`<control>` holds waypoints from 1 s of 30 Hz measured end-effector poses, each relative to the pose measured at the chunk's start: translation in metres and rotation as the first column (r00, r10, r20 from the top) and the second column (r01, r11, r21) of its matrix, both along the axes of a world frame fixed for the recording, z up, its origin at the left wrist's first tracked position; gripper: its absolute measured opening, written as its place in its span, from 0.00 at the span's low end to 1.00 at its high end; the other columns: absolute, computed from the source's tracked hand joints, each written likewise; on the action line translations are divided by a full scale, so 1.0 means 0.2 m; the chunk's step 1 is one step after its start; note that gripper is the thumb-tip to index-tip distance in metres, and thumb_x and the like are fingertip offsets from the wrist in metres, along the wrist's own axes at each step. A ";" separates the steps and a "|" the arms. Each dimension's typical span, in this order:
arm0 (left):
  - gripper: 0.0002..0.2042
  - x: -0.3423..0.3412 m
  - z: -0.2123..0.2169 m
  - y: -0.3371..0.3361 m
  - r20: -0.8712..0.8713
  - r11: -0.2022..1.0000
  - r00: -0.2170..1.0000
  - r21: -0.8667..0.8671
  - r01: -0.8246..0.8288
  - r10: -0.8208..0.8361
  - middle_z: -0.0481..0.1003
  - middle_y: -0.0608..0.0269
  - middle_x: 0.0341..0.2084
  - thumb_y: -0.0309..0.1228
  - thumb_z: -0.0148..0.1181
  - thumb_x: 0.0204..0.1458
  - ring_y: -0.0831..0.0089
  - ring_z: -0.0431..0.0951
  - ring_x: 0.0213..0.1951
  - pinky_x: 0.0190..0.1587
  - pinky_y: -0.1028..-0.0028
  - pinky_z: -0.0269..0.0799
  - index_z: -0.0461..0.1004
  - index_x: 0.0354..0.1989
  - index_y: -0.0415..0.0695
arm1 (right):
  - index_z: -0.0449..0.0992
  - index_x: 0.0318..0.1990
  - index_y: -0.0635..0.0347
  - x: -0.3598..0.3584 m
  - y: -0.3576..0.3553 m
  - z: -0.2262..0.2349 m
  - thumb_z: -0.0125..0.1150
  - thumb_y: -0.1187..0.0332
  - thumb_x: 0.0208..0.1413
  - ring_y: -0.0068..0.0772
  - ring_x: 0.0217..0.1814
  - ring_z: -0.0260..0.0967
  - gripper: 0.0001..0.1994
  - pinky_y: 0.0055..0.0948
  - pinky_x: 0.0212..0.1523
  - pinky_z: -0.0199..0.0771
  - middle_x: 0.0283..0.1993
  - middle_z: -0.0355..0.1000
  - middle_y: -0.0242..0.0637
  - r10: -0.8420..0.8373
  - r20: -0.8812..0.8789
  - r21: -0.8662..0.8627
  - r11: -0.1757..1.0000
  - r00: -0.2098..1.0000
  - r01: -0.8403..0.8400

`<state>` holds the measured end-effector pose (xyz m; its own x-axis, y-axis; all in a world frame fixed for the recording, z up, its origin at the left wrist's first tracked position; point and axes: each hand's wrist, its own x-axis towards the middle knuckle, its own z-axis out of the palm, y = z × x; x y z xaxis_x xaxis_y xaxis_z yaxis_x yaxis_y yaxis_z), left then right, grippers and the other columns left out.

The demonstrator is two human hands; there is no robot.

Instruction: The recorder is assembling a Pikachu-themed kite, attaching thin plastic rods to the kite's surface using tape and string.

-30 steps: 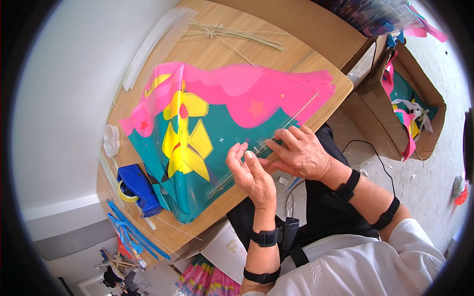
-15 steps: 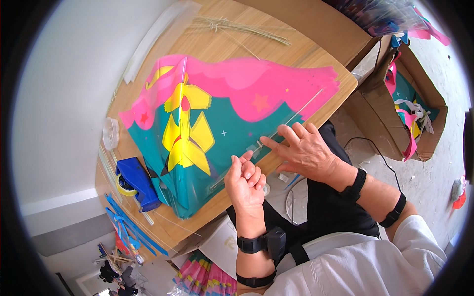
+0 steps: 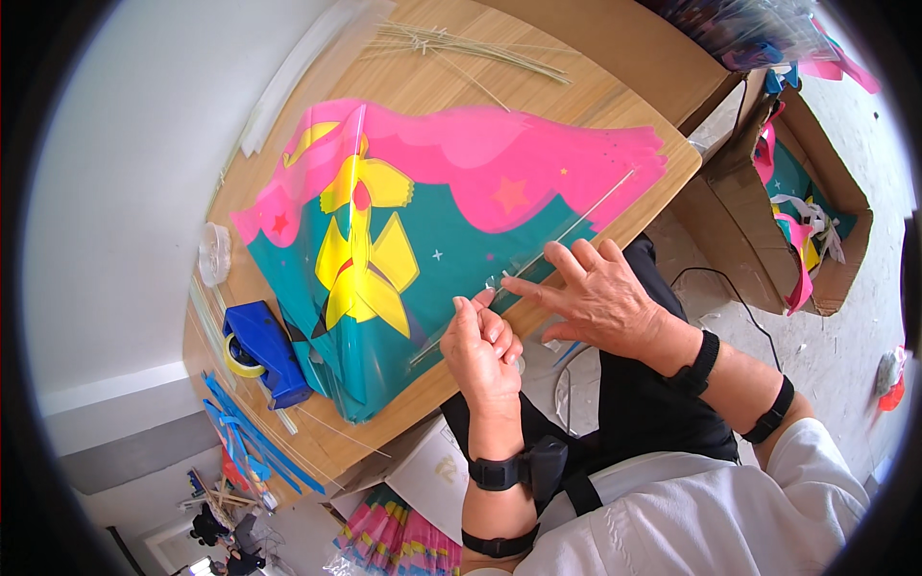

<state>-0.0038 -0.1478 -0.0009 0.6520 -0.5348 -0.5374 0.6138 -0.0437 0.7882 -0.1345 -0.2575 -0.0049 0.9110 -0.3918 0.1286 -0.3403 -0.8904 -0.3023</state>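
A thin plastic sheet [image 3: 461, 259], printed pink and green with a folded yellow figure, is spread across the table. A slim pale rod [image 3: 595, 206] lies along its near right edge. My left hand [image 3: 483, 355] is closed at this edge, fingers curled in and index fingertip at a small clear piece, perhaps tape [image 3: 491, 283]. Whether the curled fingers hold anything is hidden. My right hand [image 3: 605, 300] is open, its fingers spread, with the index fingertip down on the edge beside the clear piece.
On the wooden table [image 3: 538, 58], a blue tape dispenser [image 3: 264, 355] and blue strips [image 3: 250, 437] lie left, a clear tape roll [image 3: 214, 254] by the wall, and thin sticks [image 3: 471, 50] at the back. An opened cardboard box [image 3: 711, 221] stands right.
My left hand has shifted slightly right and up, its index fingertip now at the clear piece, which stands up from the sheet. My right hand stays nearly in place.
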 end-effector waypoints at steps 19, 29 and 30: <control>0.25 -0.05 -0.02 0.06 0.682 0.700 -0.166 0.708 -0.098 -0.713 0.60 0.46 0.56 0.28 0.57 0.52 0.50 0.57 0.58 0.58 0.51 0.55 0.63 0.60 0.37 | 0.63 0.62 0.30 0.05 -0.01 0.04 0.75 0.47 0.32 0.30 0.48 0.61 0.43 0.30 0.41 0.58 0.50 0.61 0.33 0.038 -0.189 -0.072 0.996 0.981 -0.052; 0.40 -0.06 -0.08 0.13 0.530 0.538 -0.201 0.843 0.019 -0.824 0.45 0.43 0.68 0.41 0.60 0.51 0.50 0.42 0.70 0.67 0.47 0.36 0.48 0.67 0.34 | 0.70 0.57 0.41 0.04 0.00 0.03 0.69 0.54 0.41 0.32 0.48 0.64 0.31 0.30 0.40 0.64 0.47 0.64 0.34 0.057 -0.040 -0.073 0.996 0.998 -0.060; 0.41 -0.05 -0.08 0.13 0.534 0.542 -0.215 0.840 0.024 -0.818 0.45 0.43 0.69 0.42 0.60 0.51 0.51 0.42 0.70 0.68 0.47 0.36 0.46 0.68 0.34 | 0.72 0.55 0.43 0.04 -0.03 0.03 0.68 0.55 0.41 0.33 0.47 0.64 0.29 0.31 0.40 0.65 0.46 0.65 0.34 0.086 0.007 -0.023 0.996 0.996 -0.085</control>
<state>-0.0129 -0.1224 -0.0173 0.3721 -0.9269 -0.0491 -0.9024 -0.3736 0.2146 -0.1267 -0.2640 0.0007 0.9400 -0.3094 0.1435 -0.2603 -0.9227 -0.2845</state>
